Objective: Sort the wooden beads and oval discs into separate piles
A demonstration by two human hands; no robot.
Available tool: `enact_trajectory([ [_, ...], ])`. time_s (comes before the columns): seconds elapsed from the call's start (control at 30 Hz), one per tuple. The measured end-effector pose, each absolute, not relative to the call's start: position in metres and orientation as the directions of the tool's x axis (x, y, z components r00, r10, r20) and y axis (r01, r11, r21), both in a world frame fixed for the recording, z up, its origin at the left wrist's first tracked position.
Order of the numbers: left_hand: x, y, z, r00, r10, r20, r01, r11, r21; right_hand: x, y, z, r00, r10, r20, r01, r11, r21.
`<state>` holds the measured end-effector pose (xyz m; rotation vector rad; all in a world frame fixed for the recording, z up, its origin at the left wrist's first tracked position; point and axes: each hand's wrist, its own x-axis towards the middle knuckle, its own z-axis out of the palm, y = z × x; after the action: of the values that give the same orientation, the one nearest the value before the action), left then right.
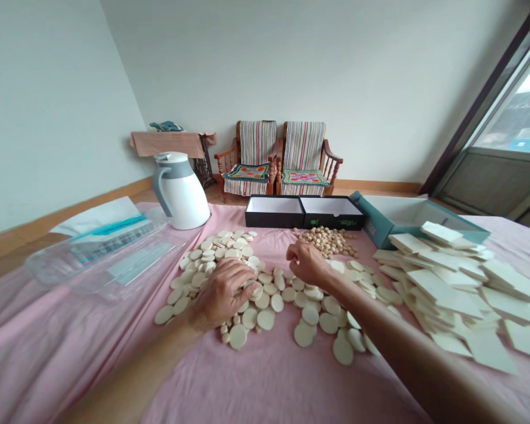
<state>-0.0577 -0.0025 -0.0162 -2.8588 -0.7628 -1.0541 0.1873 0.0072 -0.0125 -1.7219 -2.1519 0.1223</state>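
Note:
Several cream-coloured round discs (265, 320) lie spread over a pink tablecloth (269, 377). My left hand (223, 291) rests palm down on the discs, its fingers curled over a few of them. My right hand (304, 262) is farther back, its fingers pinched together over the discs near a heap of small tan beads (329, 240). What the right fingers hold is hidden.
A pile of cream square tiles (454, 282) fills the right side. An open black box (304, 212) and a teal box (406, 219) stand at the back. A white jug (181, 191) and clear plastic sleeves (101, 250) lie at left. Two striped chairs (278, 159) stand by the wall.

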Motion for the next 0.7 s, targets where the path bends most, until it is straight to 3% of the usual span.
enact_trajectory([
  [0.17, -0.055, -0.002, -0.019, 0.651, 0.465, 0.6, 0.448, -0.873, 0.191, 0.234, 0.013, -0.013, 0.069, 0.902, 0.426, 0.965, 0.048, -0.259],
  [0.27, -0.054, -0.002, -0.019, 0.647, 0.473, 0.598, 0.451, -0.87, 0.2, 0.24, 0.009, -0.01, 0.074, 0.868, 0.492, 0.959, 0.073, -0.273],
  [0.47, -0.055, 0.0, -0.02, 0.654, 0.483, 0.582, 0.452, -0.866, 0.212, 0.207, -0.011, -0.001, -0.335, 0.911, 0.24, 0.823, 0.407, -0.397],
  [0.6, -0.056, 0.001, -0.023, 0.653, 0.485, 0.581, 0.451, -0.866, 0.216, 0.192, -0.015, -0.008, -0.369, 0.907, 0.203, 0.857, 0.416, -0.304],
  [0.7, -0.056, 0.001, -0.023, 0.65, 0.481, 0.589, 0.448, -0.868, 0.215, 0.188, -0.013, -0.013, -0.351, 0.925, 0.143, 0.874, 0.379, -0.304],
])
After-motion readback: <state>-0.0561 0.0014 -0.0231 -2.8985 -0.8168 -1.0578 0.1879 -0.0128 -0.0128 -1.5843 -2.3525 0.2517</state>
